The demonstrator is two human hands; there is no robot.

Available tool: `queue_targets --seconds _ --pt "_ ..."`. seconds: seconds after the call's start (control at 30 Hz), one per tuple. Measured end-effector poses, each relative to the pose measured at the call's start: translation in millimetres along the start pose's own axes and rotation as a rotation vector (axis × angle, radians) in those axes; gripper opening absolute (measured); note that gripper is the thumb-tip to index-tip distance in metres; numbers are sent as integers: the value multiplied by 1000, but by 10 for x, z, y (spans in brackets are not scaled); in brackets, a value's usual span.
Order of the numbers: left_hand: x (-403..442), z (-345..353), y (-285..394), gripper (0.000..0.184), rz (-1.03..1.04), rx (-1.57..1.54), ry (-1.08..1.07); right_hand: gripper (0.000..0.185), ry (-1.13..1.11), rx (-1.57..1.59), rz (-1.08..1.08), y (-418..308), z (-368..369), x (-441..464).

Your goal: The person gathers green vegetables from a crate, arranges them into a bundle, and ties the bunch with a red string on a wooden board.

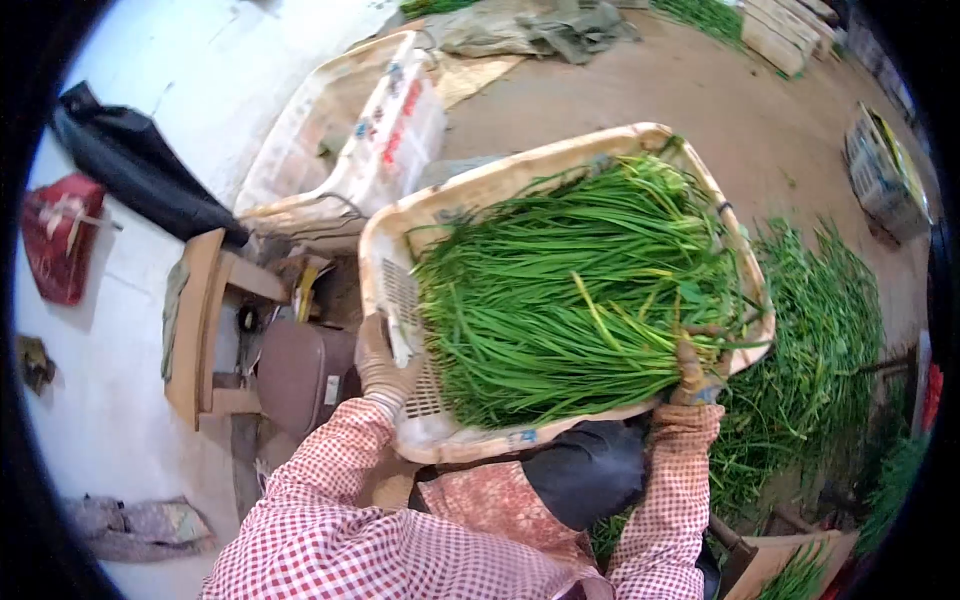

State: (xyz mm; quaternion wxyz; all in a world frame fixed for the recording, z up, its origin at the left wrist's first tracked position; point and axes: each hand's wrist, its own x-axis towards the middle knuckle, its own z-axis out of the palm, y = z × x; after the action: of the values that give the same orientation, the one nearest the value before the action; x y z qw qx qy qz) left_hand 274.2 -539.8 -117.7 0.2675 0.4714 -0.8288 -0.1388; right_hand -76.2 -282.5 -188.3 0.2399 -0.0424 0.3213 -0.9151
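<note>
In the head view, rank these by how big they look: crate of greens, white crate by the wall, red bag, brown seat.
1. Crate of greens
2. White crate by the wall
3. Red bag and brown seat: too alike to rank.

Nearness to the camera may enlarge the first.

Open floor (640, 90) beyond basket (545, 436), crate (395, 140) left, heaped greens (810, 330) right

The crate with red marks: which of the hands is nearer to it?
Left. The left hand grips the basket at its left side, closer to the crate; the right hand is at the near right edge, farther off.
</note>
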Motion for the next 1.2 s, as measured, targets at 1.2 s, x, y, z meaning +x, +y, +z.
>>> queue_targets --seconds 1.2 --pt "835 865 2105 29 849 -530 -730 41 -94 -465 -217 224 795 -543"
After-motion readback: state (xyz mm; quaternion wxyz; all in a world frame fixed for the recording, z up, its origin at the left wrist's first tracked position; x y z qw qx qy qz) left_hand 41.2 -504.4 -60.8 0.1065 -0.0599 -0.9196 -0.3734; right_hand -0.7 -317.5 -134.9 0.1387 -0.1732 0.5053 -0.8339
